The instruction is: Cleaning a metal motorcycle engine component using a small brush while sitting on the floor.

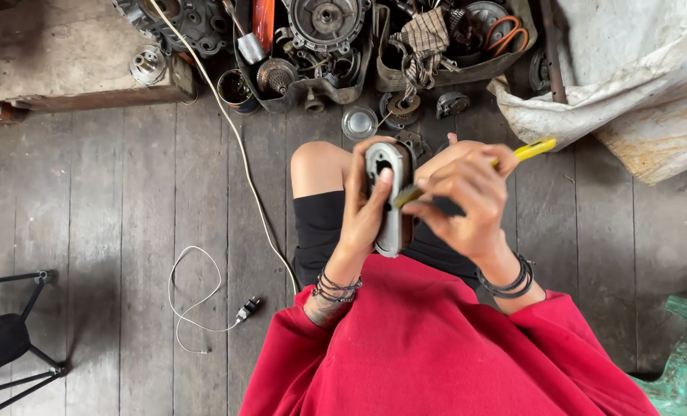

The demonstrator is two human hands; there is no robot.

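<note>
The person sits low over a plank floor (127, 231), knees drawn up, and holds the work up close at the centre of the frame, probably to see it well. The left hand (361, 212) is wrapped around a grey metal cover (388, 202), a long rounded plate with a hole near its top; the fingers close behind it and the thumb lies across its face, so the piece stands upright and steady. The right hand (466, 202) is pinched shut on a yellow-handled tool (513, 156), the handle sticking out toward the upper right while the working end meets the cover's face just under the thumb. I can't make out the tip itself, so whether it scrapes, brushes or pries I cannot tell. Holding the tool that near its tip looks like a grip for fine control.

Along the top edge of the frame, within arm's reach, lie engine parts (320, 38), a checked rag (424, 38) in a tray of oddments, and loose gears and discs. A white cable (204, 300) runs from the top down the floor and loops at lower left. A wooden box (73, 54) sits upper left, a pale tarp (628, 69) upper right.
</note>
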